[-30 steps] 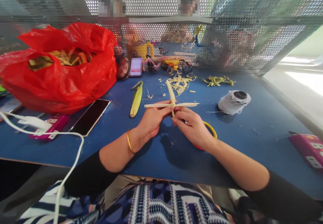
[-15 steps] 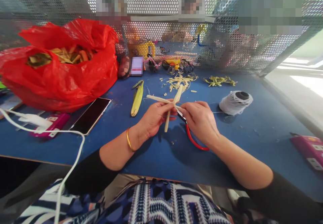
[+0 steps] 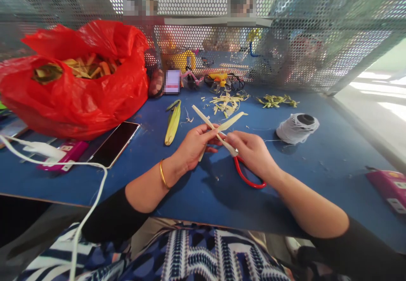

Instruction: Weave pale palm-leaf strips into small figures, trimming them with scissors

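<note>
My left hand (image 3: 195, 143) pinches the crossing of pale husk strips (image 3: 231, 121), whose ends stick out in an X shape. Close on its right, my right hand (image 3: 255, 150) has its fingers closed at the strips' lower right arm; what exactly they grip is partly hidden. Below that hand, red-handled scissors (image 3: 245, 177) show a handle loop, with the blades mostly covered. A whole green-yellow husk (image 3: 173, 124) lies left of the hands. White thread runs from a spool (image 3: 297, 129) on the right toward my right hand.
On the blue table (image 3: 190, 203), a red plastic bag (image 3: 104, 107) of husks stands at left, near a phone (image 3: 114, 144) and a power strip (image 3: 68, 156). Husk scraps (image 3: 229, 102) lie before a perforated metal screen (image 3: 196, 2). A white cable (image 3: 95, 196) crosses the left front.
The crossed strips have turned in my left hand, with their upper arm now leaning right. My right hand has shifted slightly downward, and the scissors' handle has moved a little right.
</note>
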Demonstrator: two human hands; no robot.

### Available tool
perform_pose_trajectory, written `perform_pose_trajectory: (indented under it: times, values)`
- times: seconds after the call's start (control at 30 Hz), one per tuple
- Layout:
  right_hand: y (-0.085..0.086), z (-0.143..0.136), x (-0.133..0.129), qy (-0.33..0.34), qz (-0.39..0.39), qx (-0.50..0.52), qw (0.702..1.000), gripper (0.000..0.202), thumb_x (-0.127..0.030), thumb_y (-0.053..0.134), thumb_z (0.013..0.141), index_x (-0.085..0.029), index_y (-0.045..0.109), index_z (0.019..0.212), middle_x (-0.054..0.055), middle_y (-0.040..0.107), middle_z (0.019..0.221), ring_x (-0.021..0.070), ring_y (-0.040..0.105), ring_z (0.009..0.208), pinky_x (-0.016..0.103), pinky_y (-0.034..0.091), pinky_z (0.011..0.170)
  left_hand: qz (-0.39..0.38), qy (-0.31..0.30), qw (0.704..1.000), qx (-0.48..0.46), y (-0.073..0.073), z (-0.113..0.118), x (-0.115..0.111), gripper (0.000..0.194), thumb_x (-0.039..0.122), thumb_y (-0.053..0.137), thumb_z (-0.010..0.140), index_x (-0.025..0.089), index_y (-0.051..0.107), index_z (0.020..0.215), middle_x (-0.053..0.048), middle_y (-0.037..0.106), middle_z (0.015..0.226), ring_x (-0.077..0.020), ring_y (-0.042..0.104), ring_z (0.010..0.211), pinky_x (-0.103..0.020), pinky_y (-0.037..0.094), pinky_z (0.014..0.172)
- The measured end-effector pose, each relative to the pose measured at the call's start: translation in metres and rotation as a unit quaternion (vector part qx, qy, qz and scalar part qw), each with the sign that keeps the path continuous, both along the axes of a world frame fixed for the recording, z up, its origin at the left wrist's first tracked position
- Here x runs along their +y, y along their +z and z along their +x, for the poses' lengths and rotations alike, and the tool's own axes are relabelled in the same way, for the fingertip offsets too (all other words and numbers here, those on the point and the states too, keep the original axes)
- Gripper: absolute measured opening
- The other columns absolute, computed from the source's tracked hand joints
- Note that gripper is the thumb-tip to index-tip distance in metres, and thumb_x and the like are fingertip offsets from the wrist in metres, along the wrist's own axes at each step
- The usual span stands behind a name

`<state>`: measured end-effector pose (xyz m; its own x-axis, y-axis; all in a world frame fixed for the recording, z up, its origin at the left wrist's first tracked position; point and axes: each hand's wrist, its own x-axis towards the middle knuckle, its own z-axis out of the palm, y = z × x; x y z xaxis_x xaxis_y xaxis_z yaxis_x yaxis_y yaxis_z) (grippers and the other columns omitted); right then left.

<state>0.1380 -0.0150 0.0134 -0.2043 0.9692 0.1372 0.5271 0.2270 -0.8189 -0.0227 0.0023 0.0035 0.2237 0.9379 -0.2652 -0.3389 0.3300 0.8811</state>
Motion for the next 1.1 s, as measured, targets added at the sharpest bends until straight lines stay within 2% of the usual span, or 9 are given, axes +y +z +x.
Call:
perform_pose_trajectory:
  times: [0.07, 0.13, 0.2, 0.27, 0.47, 0.77, 0.83, 0.97, 1.1]
  values:
    - [-0.002, 0.002, 0.007, -0.044, -0.122, 0.159, 0.979, 0.048, -0.065, 0.056, 0.081, -0.019, 0.057, 0.066, -0.001, 0.053, 0.056, 0.0129, 0.05, 0.054, 0.029, 0.04, 0.059, -0.01, -0.025, 1.0, 0.008, 0.003, -0.002, 0.001, 0.016, 0.019, 0.068, 0.08, 0.015, 0.067, 0.096, -0.003, 0.07, 0.073, -0.0104, 0.062, 0.057, -0.018, 0.039, 0.044]
    - [-0.006, 0.002, 0.013, -0.07, -0.173, 0.28, 0.942, 0.048, -0.065, 0.071, 0.068, -0.018, 0.058, 0.068, -0.002, 0.054, 0.058, 0.0114, 0.051, 0.054, 0.027, 0.041, 0.056, -0.012, -0.056, 0.998, 0.017, 0.006, -0.003, 0.0, 0.016, 0.018, 0.067, 0.081, 0.014, 0.068, 0.096, -0.003, 0.07, 0.073, -0.0076, 0.057, 0.051, -0.017, 0.035, 0.041]
    - [-0.009, -0.001, 0.015, -0.091, -0.166, 0.343, 0.92, 0.046, -0.057, 0.081, 0.058, -0.018, 0.059, 0.067, -0.003, 0.055, 0.057, 0.0097, 0.05, 0.052, 0.026, 0.041, 0.054, -0.021, -0.082, 0.996, 0.023, 0.006, -0.003, -0.001, 0.016, 0.02, 0.07, 0.08, 0.014, 0.069, 0.094, -0.003, 0.069, 0.072, -0.0053, 0.053, 0.048, -0.016, 0.032, 0.041]
    - [-0.01, -0.003, 0.013, -0.107, -0.124, 0.354, 0.921, 0.041, -0.052, 0.083, 0.057, -0.018, 0.061, 0.066, -0.003, 0.056, 0.056, 0.0093, 0.05, 0.051, 0.025, 0.042, 0.052, -0.035, -0.093, 0.995, 0.029, 0.005, -0.002, -0.002, 0.018, 0.026, 0.074, 0.077, 0.015, 0.069, 0.09, -0.002, 0.068, 0.072, -0.0041, 0.051, 0.046, -0.016, 0.03, 0.04]
    - [-0.007, -0.005, 0.009, -0.101, -0.043, 0.276, 0.955, 0.03, -0.044, 0.077, 0.064, -0.017, 0.065, 0.062, -0.001, 0.061, 0.056, 0.0106, 0.054, 0.05, 0.027, 0.047, 0.051, -0.033, -0.086, 0.993, 0.067, -0.002, 0.0, -0.002, 0.023, 0.031, 0.08, 0.07, 0.013, 0.065, 0.068, 0.003, 0.058, 0.057, -0.0011, 0.038, 0.04, -0.016, 0.025, 0.039]
    - [-0.012, 0.003, 0.016, -0.111, 0.005, 0.214, 0.97, 0.024, -0.039, 0.07, 0.072, -0.017, 0.064, 0.062, -0.001, 0.058, 0.054, 0.011, 0.052, 0.049, 0.027, 0.044, 0.051, -0.023, -0.12, 0.989, 0.082, -0.001, 0.0, -0.005, 0.015, 0.024, 0.078, 0.071, 0.01, 0.072, 0.071, 0.0, 0.061, 0.055, -0.0015, 0.04, 0.038, -0.016, 0.024, 0.038]
    - [-0.014, 0.009, 0.022, -0.127, 0.04, 0.201, 0.97, 0.021, -0.039, 0.067, 0.077, -0.018, 0.067, 0.075, -0.001, 0.06, 0.061, 0.0125, 0.055, 0.055, 0.029, 0.048, 0.057, -0.039, -0.114, 0.99, 0.067, -0.001, -0.001, -0.003, 0.016, 0.026, 0.074, 0.076, 0.01, 0.072, 0.075, -0.003, 0.065, 0.059, -0.0021, 0.042, 0.038, -0.015, 0.026, 0.038]
    - [-0.012, 0.017, 0.027, -0.193, 0.222, 0.102, 0.95, 0.023, -0.033, 0.064, 0.082, -0.024, 0.068, 0.103, 0.004, 0.067, 0.092, 0.0192, 0.063, 0.087, 0.039, 0.051, 0.082, -0.07, -0.12, 0.99, 0.04, -0.001, -0.001, 0.0, 0.028, 0.034, 0.059, 0.088, 0.011, 0.072, 0.079, -0.011, 0.073, 0.072, -0.0054, 0.05, 0.04, -0.016, 0.03, 0.036]
    - [-0.008, 0.012, 0.019, -0.072, 0.253, -0.065, 0.963, 0.014, -0.032, 0.062, 0.087, -0.025, 0.073, 0.082, 0.004, 0.072, 0.093, 0.0237, 0.064, 0.1, 0.05, 0.037, 0.104, -0.042, -0.143, 0.986, 0.079, 0.0, 0.002, -0.005, 0.017, 0.026, 0.065, 0.082, 0.011, 0.073, 0.077, -0.009, 0.074, 0.071, -0.0062, 0.053, 0.041, -0.016, 0.032, 0.037]
